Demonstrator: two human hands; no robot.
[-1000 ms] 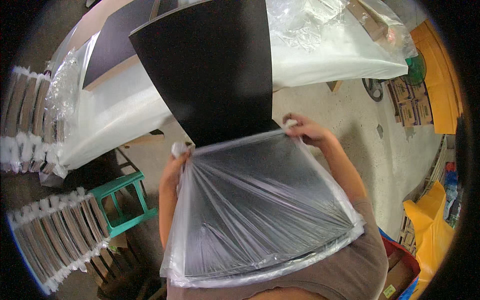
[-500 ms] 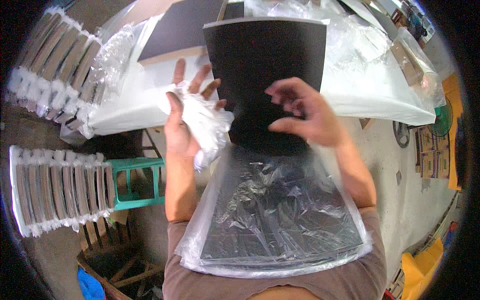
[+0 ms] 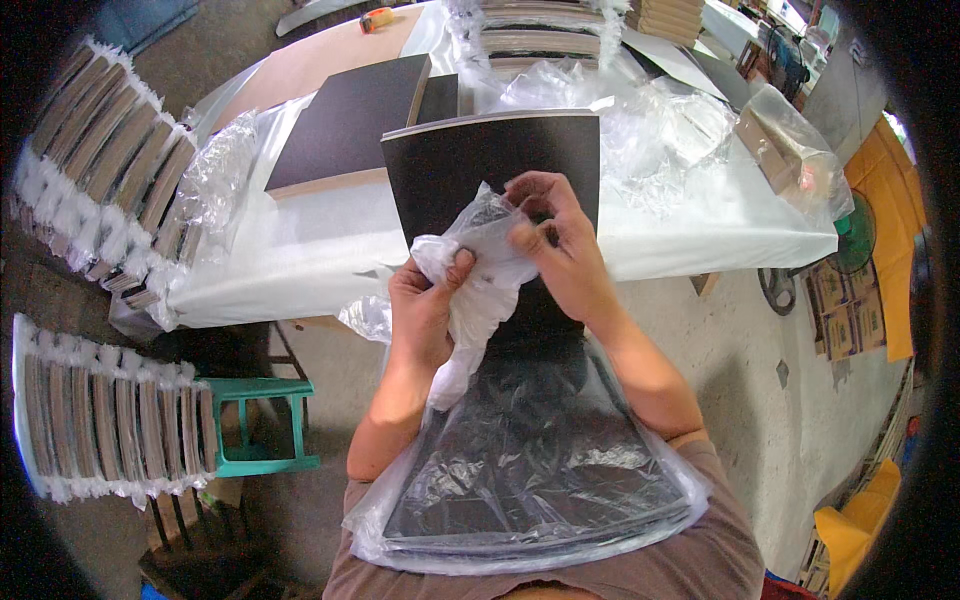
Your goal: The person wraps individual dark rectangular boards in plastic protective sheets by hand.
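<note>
So I've got both hands bunched into the mouth of the clear plastic bag (image 3: 480, 290): my left hand (image 3: 425, 310) is clenched on a wad of it and my right hand (image 3: 560, 250) pinches the film up top. The black board (image 3: 490, 165) sits half inside the bag, lower end against my stomach, top end over the table edge. The table (image 3: 300, 265) is covered in white sheeting, with another dark board (image 3: 350, 125) and loose plastic on it. Bagged stacks (image 3: 100, 420) line my left, beside a green stool (image 3: 262, 425), on a concrete floor (image 3: 740, 340).
</note>
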